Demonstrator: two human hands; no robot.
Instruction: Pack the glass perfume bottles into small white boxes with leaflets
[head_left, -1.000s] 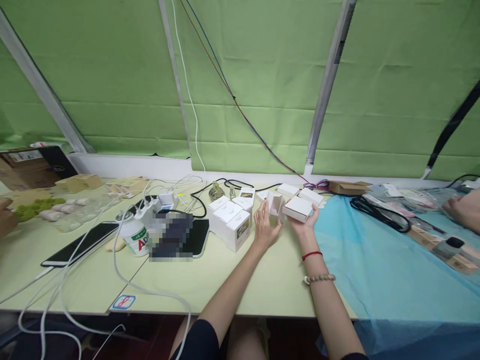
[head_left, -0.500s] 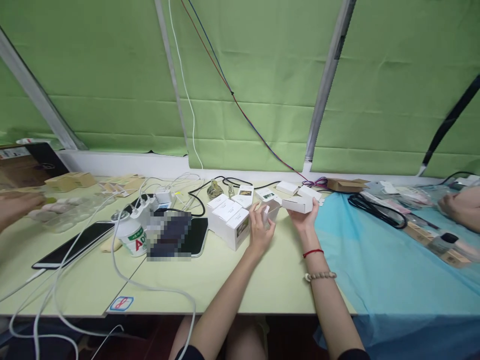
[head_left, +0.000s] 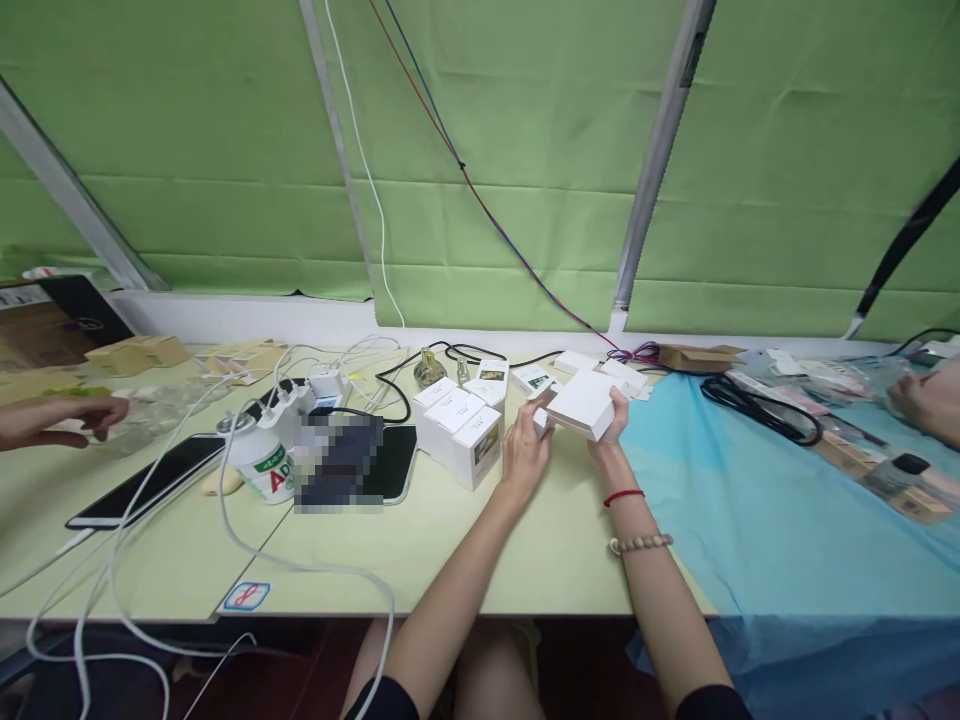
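Note:
A small white box point(head_left: 581, 403) is tilted between my two hands above the table. My right hand point(head_left: 611, 430) grips its right end, with the thumb along the side. At its left end, the fingers of my left hand point(head_left: 527, 445) are closed; a small white piece, perhaps an end flap, shows by them. Left of my left hand stands a block of white boxes point(head_left: 457, 432) with small print on top and a picture on one side. Behind them are a white card or box with a picture point(head_left: 492, 376) and a small glass bottle point(head_left: 429, 370).
More white boxes point(head_left: 628, 377) lie behind my right hand. On the left are a white can point(head_left: 262, 462), a tablet point(head_left: 154, 480), a power strip and white cables. A blue cloth point(head_left: 720, 500) covers the right side. Another person's hand point(head_left: 94, 415) reaches in from the left.
The white box in my right hand has turned and moved left to meet my left hand, whose fingers have closed at its end. The other person's hand at left has moved further in.

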